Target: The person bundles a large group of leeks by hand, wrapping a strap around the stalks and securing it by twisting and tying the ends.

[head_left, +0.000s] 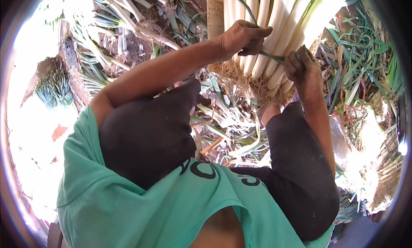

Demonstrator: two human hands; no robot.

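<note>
1. Hands [249, 38] both grip one dark green strip [271, 56], which lies across a bundle of thick white stalks [284, 31].
2. The left hand [246, 36] is over the left part of the bundle, fingers curled in around the strip; exactly how they pinch it is hidden from above.
3. The right hand [304, 68] is at the right edge of the bundle, fingertips bunched on the strip. A short stretch of it runs taut between the two hands, across the stalks just above their roots; another length curves up from the left hand over the bundle.
4. The bundle itself is ahead of the person, with its brown, hairy roots [234, 74] toward the knees. Its far end is cut off by the upper edge of the view.
5. A wooden board [214, 14] shows just beside the bundle, on its left.
6. Nearer the person than the bundle come dark trousers [146, 136], a teal shirt [141, 213] and, between the legs, leaf scraps [246, 151] on the ground.
7. Well left of the bundle, loose stalks [128, 16] lie in a heap; farther out is a clump of green tops [53, 87].
8. Right of the bundle, green leaves [352, 63] are strewn with thin red strings [362, 87] among them.
</note>
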